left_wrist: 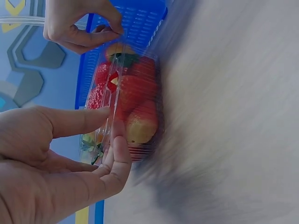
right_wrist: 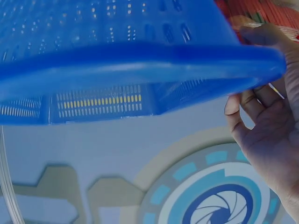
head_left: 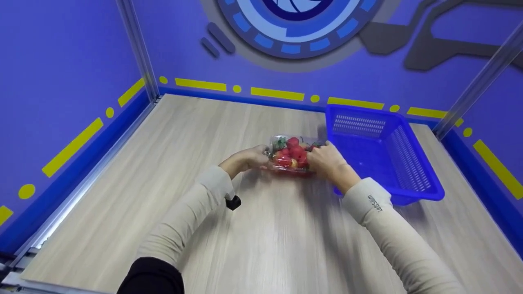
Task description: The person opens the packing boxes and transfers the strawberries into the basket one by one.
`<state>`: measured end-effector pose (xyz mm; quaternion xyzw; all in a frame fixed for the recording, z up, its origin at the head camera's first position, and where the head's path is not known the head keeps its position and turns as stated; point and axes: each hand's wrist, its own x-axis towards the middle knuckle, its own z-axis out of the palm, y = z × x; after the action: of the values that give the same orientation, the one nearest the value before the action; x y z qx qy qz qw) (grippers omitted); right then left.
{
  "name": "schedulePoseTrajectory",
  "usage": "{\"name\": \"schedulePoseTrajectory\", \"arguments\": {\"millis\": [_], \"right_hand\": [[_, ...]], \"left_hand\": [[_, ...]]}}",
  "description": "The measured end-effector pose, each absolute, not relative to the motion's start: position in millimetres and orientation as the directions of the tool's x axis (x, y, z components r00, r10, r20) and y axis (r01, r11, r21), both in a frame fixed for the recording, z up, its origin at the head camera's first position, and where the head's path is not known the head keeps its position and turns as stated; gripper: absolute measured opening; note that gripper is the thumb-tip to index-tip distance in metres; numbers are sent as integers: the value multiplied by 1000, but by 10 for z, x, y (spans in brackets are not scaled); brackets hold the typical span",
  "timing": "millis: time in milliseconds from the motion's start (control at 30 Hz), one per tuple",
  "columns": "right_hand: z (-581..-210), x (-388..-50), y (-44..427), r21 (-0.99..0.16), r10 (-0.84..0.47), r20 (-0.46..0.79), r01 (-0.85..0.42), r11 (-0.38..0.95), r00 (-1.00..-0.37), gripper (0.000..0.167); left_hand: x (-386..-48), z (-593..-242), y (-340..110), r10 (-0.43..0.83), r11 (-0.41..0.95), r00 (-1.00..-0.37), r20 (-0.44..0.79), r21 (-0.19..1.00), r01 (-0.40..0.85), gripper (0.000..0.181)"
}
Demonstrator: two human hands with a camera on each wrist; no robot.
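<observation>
A clear plastic box (head_left: 292, 168) full of strawberries (left_wrist: 135, 91) is between the two hands, left of the blue basket. My left hand (head_left: 256, 157) grips the box's left end; in the left wrist view its thumb and fingers pinch the rim. At the opposite end, my right hand (head_left: 329, 161) has thumb and fingertips together on the box's edge, as the left wrist view shows. In the right wrist view the basket's rim hides part of that hand's grip. Red strawberries with green leaves show through the clear plastic.
A blue plastic basket (head_left: 427, 171) with slotted walls stands close to the right hand and forearm. Pale wood covers the tabletop (head_left: 196, 122). Purple-blue panels (head_left: 261, 69) rise behind and at both sides, with metal posts (head_left: 141, 49) at the corners.
</observation>
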<state>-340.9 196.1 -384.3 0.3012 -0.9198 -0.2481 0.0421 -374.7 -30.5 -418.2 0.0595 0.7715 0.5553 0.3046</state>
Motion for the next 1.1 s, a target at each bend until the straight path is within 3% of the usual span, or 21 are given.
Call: {"name": "schedulePoseTrajectory", "arguments": {"millis": [500, 733, 1100], "right_hand": [[-3815, -3469, 1999, 436, -580, -55, -542, 718, -813, 12], [-3860, -3446, 1980, 501, -544, 13, -465, 730, -839, 4], [-4048, -3432, 1953, 577, -552, 131, -390, 718, -823, 14]], "left_hand": [[-3747, -4215, -248, 394, 363, -844, -364, 905, -220, 72], [-3734, -4243, -246, 366, 373, -855, -367, 900, -226, 73], [-3765, -4275, -266, 361, 346, -844, -396, 897, -274, 58]]}}
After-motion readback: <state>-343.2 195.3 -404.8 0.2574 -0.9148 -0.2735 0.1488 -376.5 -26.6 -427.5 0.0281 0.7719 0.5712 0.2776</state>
